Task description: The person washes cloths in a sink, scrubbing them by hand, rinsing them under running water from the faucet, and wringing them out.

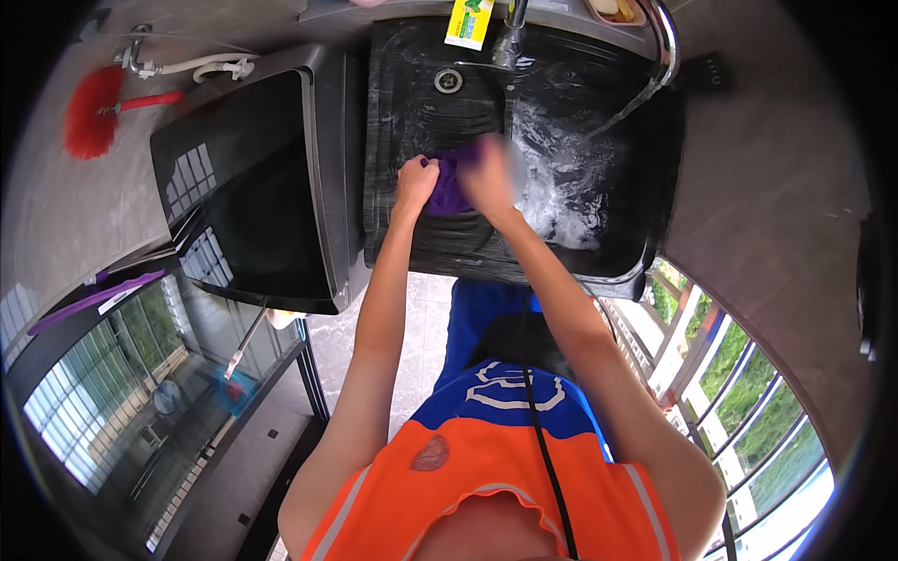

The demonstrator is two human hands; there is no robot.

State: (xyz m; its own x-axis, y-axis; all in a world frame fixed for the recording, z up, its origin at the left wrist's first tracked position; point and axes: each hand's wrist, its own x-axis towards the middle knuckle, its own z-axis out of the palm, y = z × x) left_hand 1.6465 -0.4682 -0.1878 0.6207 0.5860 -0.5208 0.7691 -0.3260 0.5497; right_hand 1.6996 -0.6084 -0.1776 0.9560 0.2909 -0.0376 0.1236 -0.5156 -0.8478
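Observation:
A bunched purple cloth point(449, 192) lies on the ridged washboard part of the black sink point(430, 245). My left hand point(417, 181) grips the cloth's left side with its fingers closed. At the cloth's right side is my right hand point(490, 181), smeared by motion, so its fingers cannot be made out. Foamy water point(566, 182) fills the basin just right of my right hand. From the curved faucet point(666, 47) a stream of water runs into the basin.
A yellow packet point(469, 23) rests at the sink's back edge beside a metal fitting point(508, 45). Left of the sink stands a dark glass-topped appliance point(253, 187). A red brush point(94, 112) hangs on the left wall; a railed window point(748, 383) is at right.

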